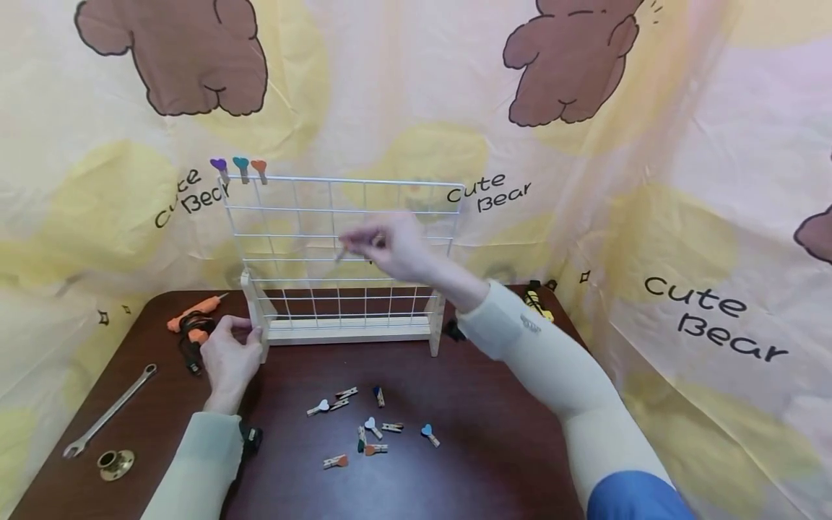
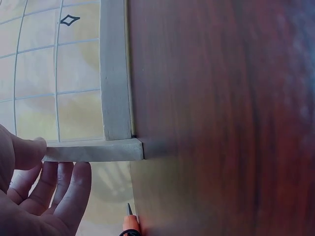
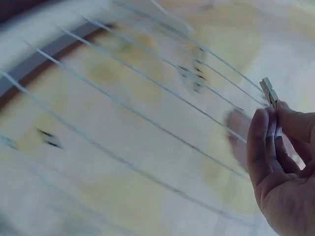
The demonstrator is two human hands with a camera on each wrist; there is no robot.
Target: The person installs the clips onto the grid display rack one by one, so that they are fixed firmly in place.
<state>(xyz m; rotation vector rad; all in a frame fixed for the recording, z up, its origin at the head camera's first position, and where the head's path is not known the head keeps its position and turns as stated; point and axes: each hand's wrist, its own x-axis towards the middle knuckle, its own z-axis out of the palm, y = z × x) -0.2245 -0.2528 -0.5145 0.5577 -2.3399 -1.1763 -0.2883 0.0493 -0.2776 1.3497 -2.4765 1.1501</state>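
Note:
My right hand [image 1: 393, 245] is raised in front of the white wire grid rack [image 1: 364, 182]. It pinches a small wooden clothespin [image 3: 269, 92] between thumb and fingertips, jaws pointing away from the hand. The hand covers the other end of the clothespin. Low on the left, my left hand [image 1: 232, 354] holds the rack's wooden side leg [image 2: 93, 150], thumb on one face and fingers on the other. Purple [image 1: 219, 165], teal [image 1: 241, 166] and orange [image 1: 259, 168] heart clothespins stand clipped in a row on the grid's top wire, at its left end.
Several heart clothespins lie scattered on the dark table before the rack, among them a blue one [image 1: 428, 432] and an orange one [image 1: 336, 461]. An orange corded tool [image 1: 201, 307], a wrench [image 1: 110, 412] and a brass flange [image 1: 117, 464] lie left. A yellow-black object [image 1: 536, 303] sits back right.

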